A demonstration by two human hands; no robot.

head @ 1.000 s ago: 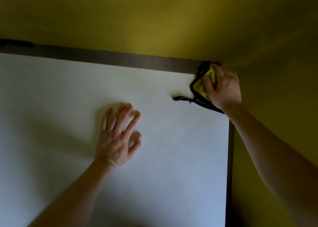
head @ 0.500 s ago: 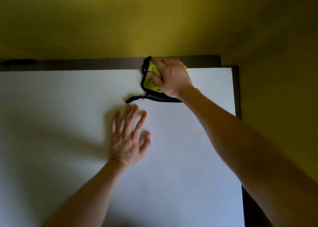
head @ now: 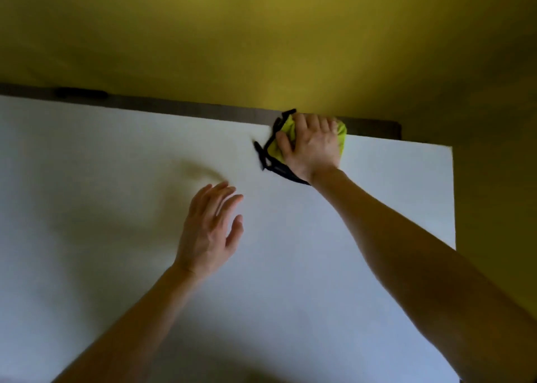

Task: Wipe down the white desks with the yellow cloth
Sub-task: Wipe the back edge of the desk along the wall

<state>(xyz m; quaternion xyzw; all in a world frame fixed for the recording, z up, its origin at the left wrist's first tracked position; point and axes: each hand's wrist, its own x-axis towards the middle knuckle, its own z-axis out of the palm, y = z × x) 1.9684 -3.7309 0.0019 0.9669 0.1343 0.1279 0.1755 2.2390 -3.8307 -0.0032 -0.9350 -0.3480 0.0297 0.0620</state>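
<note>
Head | right hand (head: pixel 312 150) grips yellow cloth (head: pixel 288 126) on white desk (head: pixel 116 208) (far edge) | left hand (head: pixel 207 237) fingers straight

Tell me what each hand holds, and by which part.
The right hand grips the bunched yellow cloth with black trim from above, over its middle, on the white desk. The left hand holds nothing.

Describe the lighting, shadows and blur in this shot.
Head view: dim, yellow-tinged light, corners darker; the left hand is slightly motion-blurred and throws a soft shadow up-left on the white desk; the yellow cloth the right hand holds has smeared black trim.
</note>
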